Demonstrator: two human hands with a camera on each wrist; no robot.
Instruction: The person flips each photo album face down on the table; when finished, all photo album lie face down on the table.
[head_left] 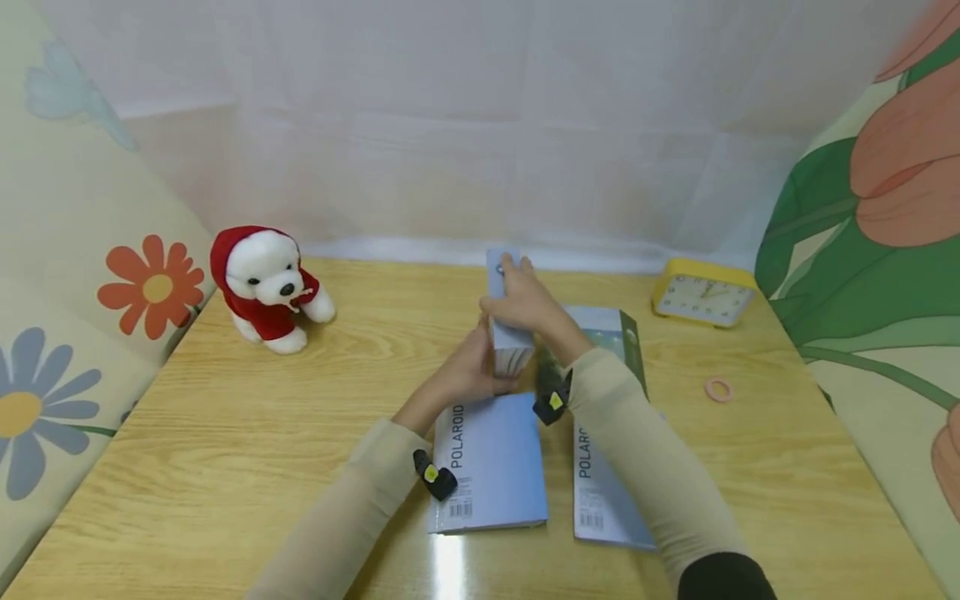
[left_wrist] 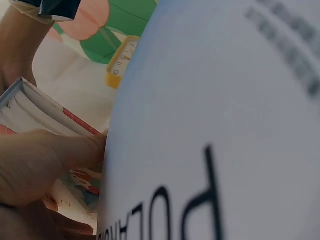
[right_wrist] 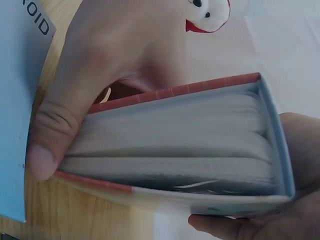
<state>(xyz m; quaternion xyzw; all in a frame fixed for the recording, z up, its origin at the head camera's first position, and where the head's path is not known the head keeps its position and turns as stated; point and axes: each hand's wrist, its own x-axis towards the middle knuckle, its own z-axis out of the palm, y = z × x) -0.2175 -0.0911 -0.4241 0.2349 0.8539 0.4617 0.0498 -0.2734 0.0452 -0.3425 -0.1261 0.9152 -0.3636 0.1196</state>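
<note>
Both hands hold a thick photo album (head_left: 512,340) up off the table, its pale spine toward me in the head view. My left hand (head_left: 471,362) grips its lower left side; in the right wrist view that thumb (right_wrist: 47,145) lies along the page edges. Around the spine side is my right hand (head_left: 525,300), its fingers (right_wrist: 220,225) also showing under the cover. White page sleeves (right_wrist: 170,135) sit between red-edged covers. Just below the hands lies a pale POLAROID album (head_left: 498,467), which fills much of the left wrist view (left_wrist: 200,90).
Beneath my right forearm lie a second POLAROID album (head_left: 603,500) and a green-covered album (head_left: 633,342). A white plush dog in red (head_left: 270,283) stands at the back left. At the back right are a yellow clock (head_left: 705,292) and a pink ring (head_left: 718,389).
</note>
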